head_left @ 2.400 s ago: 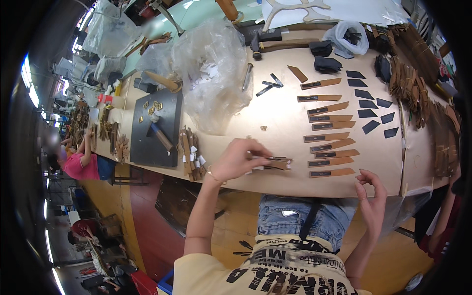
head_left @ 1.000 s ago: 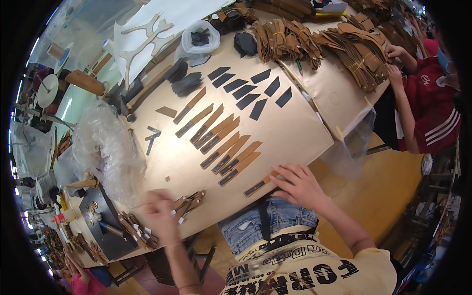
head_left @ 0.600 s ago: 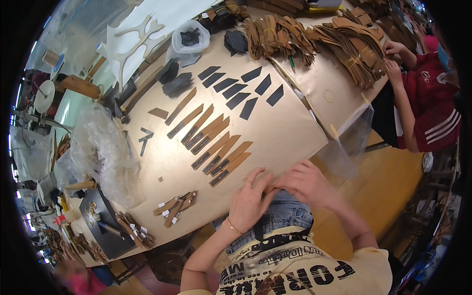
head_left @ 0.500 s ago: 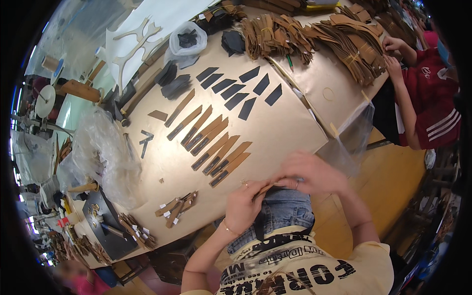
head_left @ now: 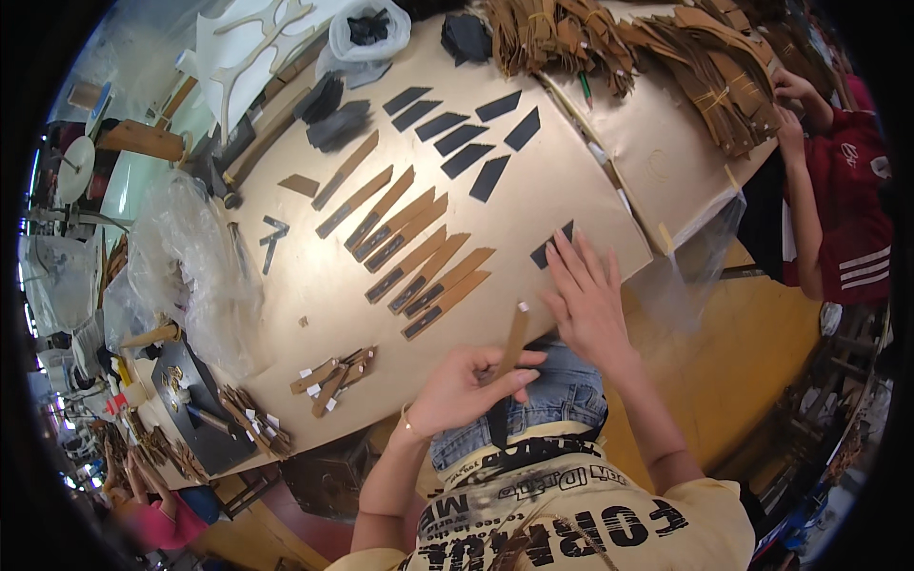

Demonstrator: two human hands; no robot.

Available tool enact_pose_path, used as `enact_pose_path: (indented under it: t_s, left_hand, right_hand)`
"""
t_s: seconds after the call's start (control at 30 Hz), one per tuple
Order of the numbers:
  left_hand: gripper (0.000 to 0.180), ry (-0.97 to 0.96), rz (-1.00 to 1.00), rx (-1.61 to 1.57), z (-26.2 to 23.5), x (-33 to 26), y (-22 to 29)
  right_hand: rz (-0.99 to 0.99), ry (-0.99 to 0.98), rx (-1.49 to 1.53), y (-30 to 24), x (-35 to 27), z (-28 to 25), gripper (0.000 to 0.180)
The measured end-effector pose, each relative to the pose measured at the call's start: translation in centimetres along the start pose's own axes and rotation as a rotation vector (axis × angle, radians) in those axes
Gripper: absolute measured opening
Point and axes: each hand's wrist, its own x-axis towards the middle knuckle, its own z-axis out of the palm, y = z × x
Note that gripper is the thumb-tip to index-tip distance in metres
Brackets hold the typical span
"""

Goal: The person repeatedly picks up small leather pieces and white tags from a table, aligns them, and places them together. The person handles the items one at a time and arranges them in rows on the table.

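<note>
The left hand point(head_left: 466, 385) pinches a brown strip point(head_left: 519, 331) between thumb and fingers, just over the near edge of the counter point(head_left: 295, 281), so that its white-tagged end points up and away from the body; this grip probably leaves most of that end free to be seen and reached. The right hand point(head_left: 586, 295) is spread, fingers stretched out, with fingertips at a black patch point(head_left: 543, 253) lying flat near the counter's corner; whether they press on it or merely hover just over it, I cannot tell. Left of that patch, a slanting row of brown strips point(head_left: 430, 303) lies fanned side by side, some overlapping, most with a dark panel toward the lower end; the shared direction likely keeps those panels in sight and each strip easy to pick out. Beyond the row, black pieces point(head_left: 465, 160) lie mostly apart, seemingly so that one can be lifted without dragging its neighbour. A small pile of tagged strips point(head_left: 333, 392) sits near the left forearm, within handy reach by the look of it. Farther off, brown bundles point(head_left: 547, 43) are tied with bands, presumably to stop them sliding loose, and a crumpled clear bag point(head_left: 195, 305) occupies the left side.
</note>
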Motion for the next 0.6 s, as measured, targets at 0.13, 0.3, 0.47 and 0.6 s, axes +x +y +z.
enact_pose_path:
  t_s: [0.13, 0.3, 0.47, 0.6]
  left_hand:
    - [0.030, -0.157, 0.025, -0.048, 0.2, 2.0, 0.1]
    - [0.026, -0.188, 0.031, 0.005, 0.4, 3.4, -0.3]
    - [0.023, 0.113, 0.066, -0.005, 0.0, 3.3, -0.6]
    - [0.019, 0.432, 0.126, 0.046, -0.3, 4.5, -0.3]
  right_hand:
    - [0.140, 0.201, 0.699, -0.1, -1.5, -0.8, 0.057]
    - [0.320, -0.195, 1.550, 0.1, -2.0, -3.9, 0.059]
    - [0.377, -0.082, 1.301, 0.2, -0.2, -3.9, 0.059]
    - [0.392, 0.107, 1.033, 0.7, 1.4, -2.8, 0.051]
